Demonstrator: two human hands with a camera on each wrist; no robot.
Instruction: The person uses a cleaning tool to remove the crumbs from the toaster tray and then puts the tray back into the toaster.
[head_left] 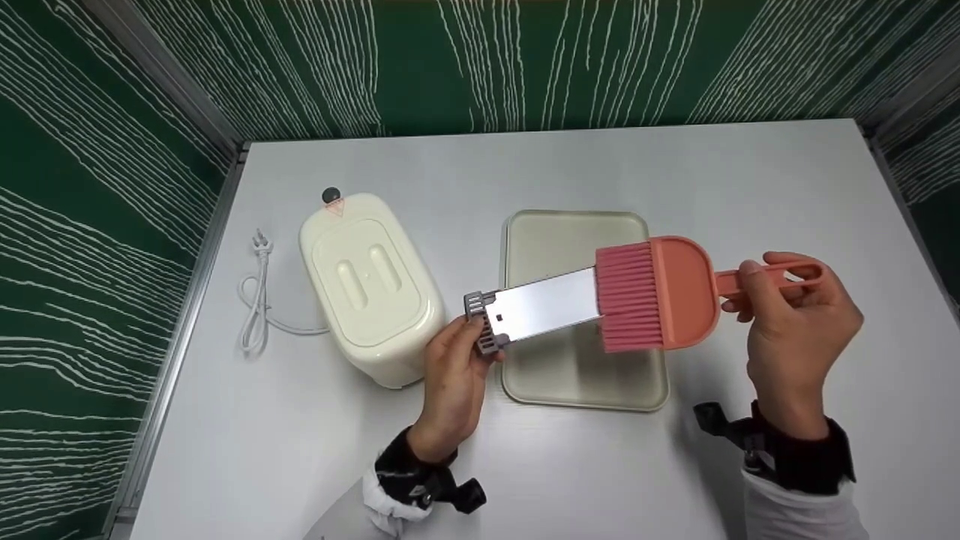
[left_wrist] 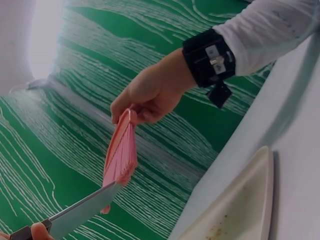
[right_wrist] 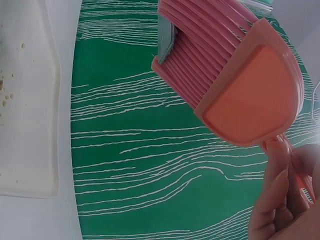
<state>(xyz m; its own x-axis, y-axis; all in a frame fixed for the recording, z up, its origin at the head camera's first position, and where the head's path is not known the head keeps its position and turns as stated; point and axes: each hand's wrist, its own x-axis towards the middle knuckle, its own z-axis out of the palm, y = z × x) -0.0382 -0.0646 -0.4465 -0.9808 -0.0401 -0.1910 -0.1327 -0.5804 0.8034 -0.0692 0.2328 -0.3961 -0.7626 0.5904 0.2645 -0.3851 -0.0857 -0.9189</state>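
My left hand (head_left: pixel 454 371) pinches the grey slotted end of a flat metal crumb tray (head_left: pixel 547 304), thumb on top. In my right hand (head_left: pixel 799 337) is the handle of a coral brush (head_left: pixel 684 292) with thick pink bristles. Those bristles (head_left: pixel 628 298) overlap the far end of the metal piece, and in the left wrist view the bristles (left_wrist: pixel 125 160) meet its tip. Both things are held up above a beige tray (head_left: pixel 581 394). Small crumbs (left_wrist: pixel 218 230) lie in that tray, seen in both wrist views.
A cream toaster (head_left: pixel 367 277) with a cover on top stands left of the beige tray, close to my left hand. Its white cord and plug (head_left: pixel 260 277) lie coiled farther left. The white table (head_left: pixel 570 465) ends against green, white-streaked walls.
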